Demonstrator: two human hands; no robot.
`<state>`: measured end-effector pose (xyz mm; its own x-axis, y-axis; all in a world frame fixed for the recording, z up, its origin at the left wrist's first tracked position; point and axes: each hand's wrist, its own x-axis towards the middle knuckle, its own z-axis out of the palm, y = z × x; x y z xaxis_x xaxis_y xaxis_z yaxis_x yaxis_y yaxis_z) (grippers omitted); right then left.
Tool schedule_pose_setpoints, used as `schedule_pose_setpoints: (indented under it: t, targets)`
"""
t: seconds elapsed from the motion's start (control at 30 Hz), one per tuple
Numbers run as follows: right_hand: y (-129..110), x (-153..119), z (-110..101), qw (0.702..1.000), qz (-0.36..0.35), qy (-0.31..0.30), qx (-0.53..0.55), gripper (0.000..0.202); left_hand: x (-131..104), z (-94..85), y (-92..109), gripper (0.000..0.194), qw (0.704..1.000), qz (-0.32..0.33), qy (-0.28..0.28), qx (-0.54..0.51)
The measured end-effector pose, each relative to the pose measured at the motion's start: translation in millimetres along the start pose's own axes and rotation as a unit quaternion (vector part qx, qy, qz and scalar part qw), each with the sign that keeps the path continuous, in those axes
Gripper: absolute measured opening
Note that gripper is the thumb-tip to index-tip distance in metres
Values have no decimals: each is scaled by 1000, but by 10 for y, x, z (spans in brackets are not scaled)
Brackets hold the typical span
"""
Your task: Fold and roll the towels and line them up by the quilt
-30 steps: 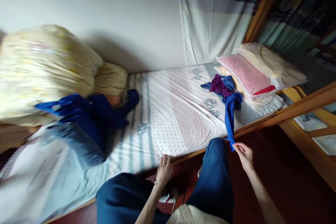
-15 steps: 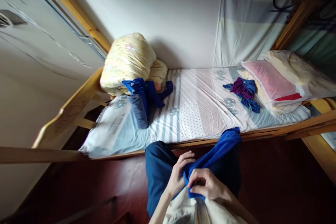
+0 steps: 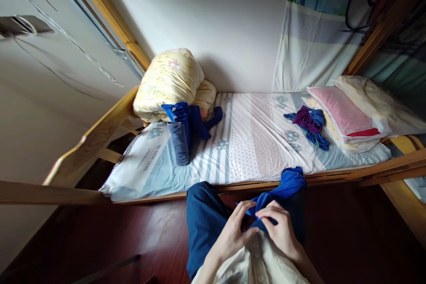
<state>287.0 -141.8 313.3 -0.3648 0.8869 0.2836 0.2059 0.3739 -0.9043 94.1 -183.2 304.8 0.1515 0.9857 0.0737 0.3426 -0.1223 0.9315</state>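
Note:
A long bright-blue cloth (image 3: 289, 186) lies over my right thigh, its far end by the bed's edge and its near end bunched between my hands. My right hand (image 3: 278, 227) has its thumb and forefinger bent together at the cloth's near end, in a pinch. To the left of it, my left hand (image 3: 237, 230) is open, its fingers curved and the thumb well apart, with the fingertips beside the cloth. Both hands are just above my lap, over dark blue trousers (image 3: 201, 217). How firmly the cloth is pinched is hard to see.
On the bed (image 3: 248, 142) ahead, a grey-blue rolled cloth (image 3: 179, 144) stands before folded blue cloths (image 3: 199, 124) and a yellow quilt (image 3: 169, 75). Crumpled purple and blue clothes (image 3: 309, 122) lie right, near a pink pillow (image 3: 342, 108). A wooden rail (image 3: 49, 193) runs left.
My hands have moved slightly up and right, and my left hand's thumb and fingers have spread. The near end of the blue cloth has shifted forward, away from my shirt, and bunched up.

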Motion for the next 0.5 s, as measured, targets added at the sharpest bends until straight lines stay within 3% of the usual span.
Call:
schedule_pose_setpoints:
  t: [0.13,0.3,0.37,0.5]
  targets:
    - [-1,-69,269,996,-75,1,-55,29,22,63,-26,33,999,28,-20,-4]
    - [20,7,342,994,-71,52,-64,24,8,98,-93,22,997,23,65,17]
    - [35,70,302,996,-53,30,-63,18,-9,88,-109,20,994,19,107,23]
    - [127,135,238,993,-52,-71,-74,13,-58,42,-137,25,981,9,191,21]
